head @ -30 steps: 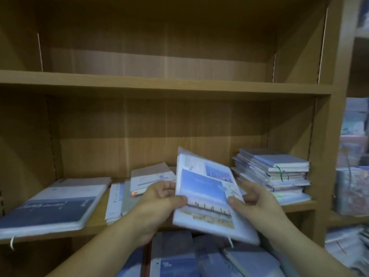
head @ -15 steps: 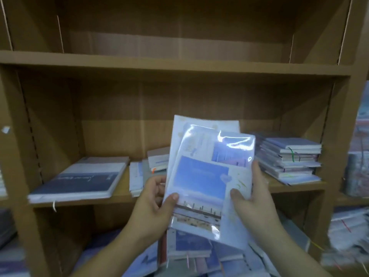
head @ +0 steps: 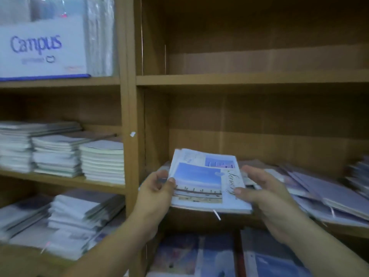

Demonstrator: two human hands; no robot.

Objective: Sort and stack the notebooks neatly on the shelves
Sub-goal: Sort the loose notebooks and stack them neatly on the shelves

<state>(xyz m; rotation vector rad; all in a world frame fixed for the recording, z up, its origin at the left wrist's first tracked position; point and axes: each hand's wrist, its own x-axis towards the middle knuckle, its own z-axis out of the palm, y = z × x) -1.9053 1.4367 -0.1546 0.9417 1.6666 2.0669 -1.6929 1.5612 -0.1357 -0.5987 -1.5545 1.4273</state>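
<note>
Clerk: Shelving [head: 129, 96], wooden, two bays. Left bay: Campus box [head: 43, 47] on top, squared notebook piles [head: 60, 154] on the shelves below it.
Checker: Right bay?
Clerk: Loose notebooks [head: 329, 192], slid askew along the middle shelf, crowding its right side. Sky-cover stack [head: 199, 176], flat at that shelf's front left, just beside them.
Checker: Hands?
Clerk: Left hand [head: 155, 192]: thumb on the cover, fingers curled at the stack's left edge, clamped on it. Right hand [head: 267, 194]: fingers straight and apart above the loose notebooks, thumb tip touching the stack's right edge. White ribbon [head: 217, 215], hanging from its front edge.
</note>
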